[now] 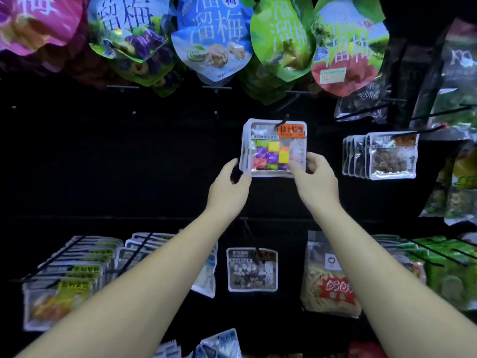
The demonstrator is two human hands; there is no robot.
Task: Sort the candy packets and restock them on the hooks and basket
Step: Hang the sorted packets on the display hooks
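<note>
A small stack of clear candy packets (271,148) with coloured cubes inside and an orange label hangs at a black hook (282,121) in the middle row. My left hand (228,186) pinches the stack's lower left corner. My right hand (313,180) grips its lower right corner, thumb on the front. More loose silver packets (219,344) lie at the bottom edge, partly cut off.
Large plum bags (211,37) hang overhead. Brown-snack packets (389,158) hang on a hook to the right. Below hang yellow-label packets (67,280), a nut packet (251,270) and a yellow-strip bag (330,277). Bare hooks (124,87) jut from the dark panel at left.
</note>
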